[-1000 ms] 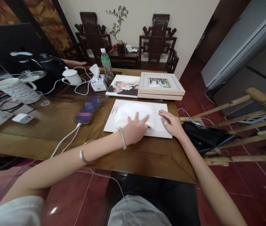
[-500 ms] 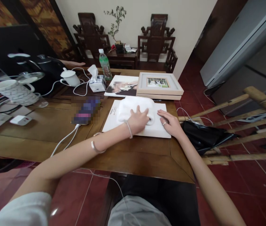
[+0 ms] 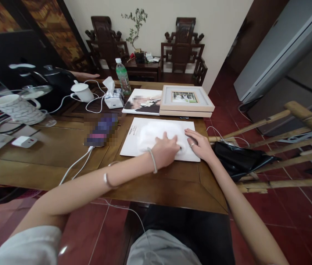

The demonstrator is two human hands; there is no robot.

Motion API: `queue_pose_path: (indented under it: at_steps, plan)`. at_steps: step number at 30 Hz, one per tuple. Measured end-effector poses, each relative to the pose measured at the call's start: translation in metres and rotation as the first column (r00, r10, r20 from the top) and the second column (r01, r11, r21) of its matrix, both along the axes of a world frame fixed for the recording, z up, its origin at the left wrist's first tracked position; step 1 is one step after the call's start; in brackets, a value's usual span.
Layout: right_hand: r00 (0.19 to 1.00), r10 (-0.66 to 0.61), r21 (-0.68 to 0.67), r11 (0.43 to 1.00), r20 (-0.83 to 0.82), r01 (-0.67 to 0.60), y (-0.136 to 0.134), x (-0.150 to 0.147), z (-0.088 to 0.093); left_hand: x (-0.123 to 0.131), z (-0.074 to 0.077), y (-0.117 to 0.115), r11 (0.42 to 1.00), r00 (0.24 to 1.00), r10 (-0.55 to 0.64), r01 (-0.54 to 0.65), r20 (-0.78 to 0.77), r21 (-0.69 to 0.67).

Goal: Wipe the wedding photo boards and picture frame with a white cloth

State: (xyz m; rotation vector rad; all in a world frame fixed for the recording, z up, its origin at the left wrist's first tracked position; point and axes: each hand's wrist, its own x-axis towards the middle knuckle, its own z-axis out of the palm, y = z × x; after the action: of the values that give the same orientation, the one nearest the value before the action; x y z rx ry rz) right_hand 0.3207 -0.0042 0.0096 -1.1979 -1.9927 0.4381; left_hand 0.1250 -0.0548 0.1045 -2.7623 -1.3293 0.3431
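A folded white cloth [image 3: 156, 130], smeared by motion, lies on a white rectangular board [image 3: 129, 141] with small print near its left edge. My left hand [image 3: 167, 150] presses on the cloth from above, its fingers spread over it; a bracelet circles the wrist. At the board's right edge rests my right hand [image 3: 200, 144], its fingers stretched out and touching the board, with a ring on one finger. Part of the board is hidden under the cloth and my left hand.
Behind the board lie a photo panel [image 3: 144, 106] and a framed picture [image 3: 209, 104]. To the left are a phone [image 3: 102, 130] on a cable, a tissue box [image 3: 114, 100], a bottle [image 3: 122, 77] and cups. A bamboo rack [image 3: 296, 110] stands right. Another person's hand [image 3: 91, 76] shows far left.
My left hand has slid the cloth a little toward me and to the right across the board. My right hand stays at the board's edge.
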Motion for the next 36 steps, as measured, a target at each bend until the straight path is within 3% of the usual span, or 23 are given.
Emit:
queue_pose_path:
  at_steps: [4, 8, 10, 13, 17, 19, 23, 29, 33, 36]
  plan:
    - [1.0, -0.006, 0.004, 1.0, 0.014, 0.006, 0.0, 0.0, 0.001, 0.009, -0.007, 0.051, 0.999, 0.998, 0.043, -0.042, 0.05, -0.018]
    - [1.0, -0.002, -0.004, 1.0, 0.025, 0.002, 0.0, 0.0, 0.002, 0.009, -0.019, 0.067, 1.0, 0.998, -0.016, 0.014, 0.06, 0.026]
    - [1.0, 0.002, -0.001, 1.0, 0.022, -0.002, 0.0, 0.0, 0.001, 0.007, -0.023, 0.058, 0.998, 0.999, -0.04, 0.039, 0.03, 0.042]
    - [1.0, -0.002, 0.002, 1.0, 0.014, 0.002, 0.0, 0.0, 0.001, 0.002, -0.024, 0.024, 0.992, 0.996, -0.09, 0.089, 0.0, 0.092]
    - [1.0, 0.004, 0.006, 1.0, 0.004, -0.004, 0.001, -0.001, 0.0, -0.008, -0.016, -0.032, 0.98, 0.983, -0.182, 0.183, -0.02, 0.074]
    - [1.0, 0.02, 0.011, 1.0, 0.003, -0.02, 0.0, -0.001, 0.0, -0.013, -0.011, -0.047, 0.977, 0.978, -0.207, 0.208, -0.023, 0.043]
    - [1.0, -0.004, 0.014, 1.0, 0.013, 0.004, -0.001, -0.001, 0.001, -0.02, -0.007, -0.036, 0.99, 0.992, -0.127, 0.128, -0.028, 0.059]
    - [0.996, -0.065, 0.025, 0.997, -0.057, 0.066, -0.006, -0.001, 0.007, -0.004, -0.022, 0.005, 0.983, 0.997, -0.07, 0.063, 0.034, 0.17]
    - [0.994, 0.003, 0.069, 0.998, -0.111, 0.005, -0.009, 0.001, 0.012, 0.023, -0.028, -0.003, 0.979, 0.989, -0.115, 0.098, 0.089, 0.176]
    - [0.987, 0.033, 0.053, 0.998, -0.156, -0.025, -0.01, 0.003, 0.013, 0.035, -0.023, -0.021, 0.983, 0.988, -0.128, 0.115, 0.084, 0.14]
